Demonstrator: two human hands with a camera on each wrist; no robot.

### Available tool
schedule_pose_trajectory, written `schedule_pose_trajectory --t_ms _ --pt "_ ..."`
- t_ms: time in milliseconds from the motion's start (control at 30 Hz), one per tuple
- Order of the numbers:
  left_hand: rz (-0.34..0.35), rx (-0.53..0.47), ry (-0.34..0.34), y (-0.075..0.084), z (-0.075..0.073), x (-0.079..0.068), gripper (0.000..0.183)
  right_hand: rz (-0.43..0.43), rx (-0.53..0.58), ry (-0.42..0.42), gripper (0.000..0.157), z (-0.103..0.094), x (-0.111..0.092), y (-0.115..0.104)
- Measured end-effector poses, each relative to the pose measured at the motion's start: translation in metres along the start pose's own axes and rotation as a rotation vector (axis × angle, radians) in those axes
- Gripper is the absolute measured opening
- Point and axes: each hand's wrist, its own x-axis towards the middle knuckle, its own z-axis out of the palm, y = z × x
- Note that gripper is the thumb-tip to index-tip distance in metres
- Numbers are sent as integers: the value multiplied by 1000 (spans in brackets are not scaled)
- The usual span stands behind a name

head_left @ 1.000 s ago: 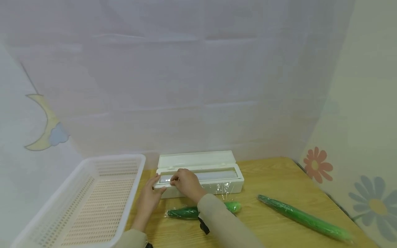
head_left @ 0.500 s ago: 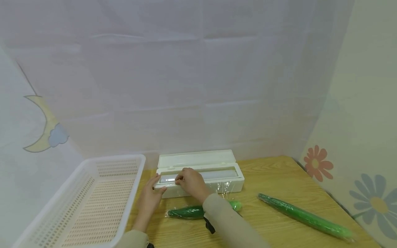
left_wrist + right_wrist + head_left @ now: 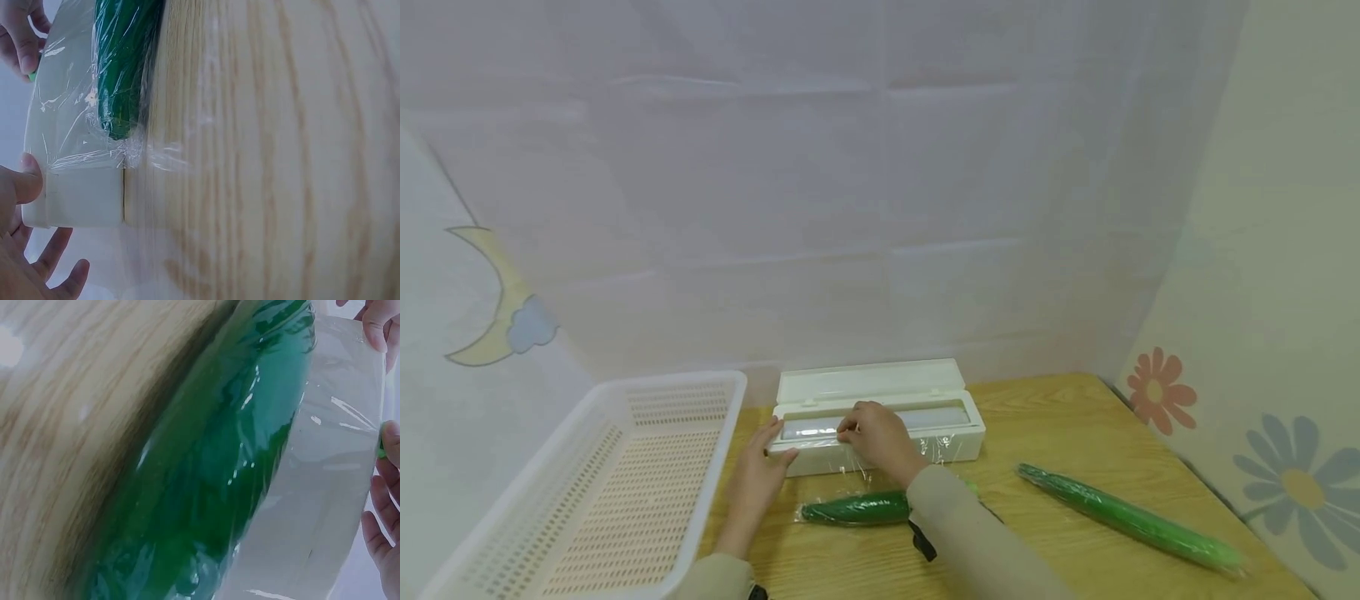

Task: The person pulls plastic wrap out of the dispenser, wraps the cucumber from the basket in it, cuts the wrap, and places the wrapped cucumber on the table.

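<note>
A white cling film dispenser (image 3: 958, 448) lies with its lid (image 3: 868, 381) raised, showing the film roll (image 3: 936, 417) inside. My left hand (image 3: 756, 477) grips its left end, thumb at the front edge and other fingers spread around the end. My right hand (image 3: 883, 439) pinches a small green slide cutter (image 3: 382, 450) at the dispenser's front edge, left of the middle; the fingers mostly hide it. Clear film hangs down the front towards a film-covered cucumber (image 3: 850, 509) lying just before the dispenser. The right sleeve covers that cucumber's right part.
A white perforated basket (image 3: 739, 425) stands on the left. On the right of the wooden table (image 3: 1037, 417) lies another wrapped cucumber (image 3: 1131, 518). A pale cloth wall (image 3: 820, 208) rises behind the dispenser, and a side wall with flowers (image 3: 1157, 390) borders the right.
My right hand has slid a little to the right along the dispenser's front edge with the slide cutter. The left hand keeps its grip on the dispenser's end.
</note>
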Motion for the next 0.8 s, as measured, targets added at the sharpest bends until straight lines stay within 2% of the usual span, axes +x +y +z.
schedule_pose_trajectory --t_ms 333,533,800 --pt "2 3 10 0 0 0 57 -33 -58 27 10 -6 -5 9" --pt "-1 -5 0 1 0 1 56 -22 -44 18 11 -5 -6 11" --pt "8 -8 1 -1 1 1 57 -28 -23 48 13 0 -7 12"
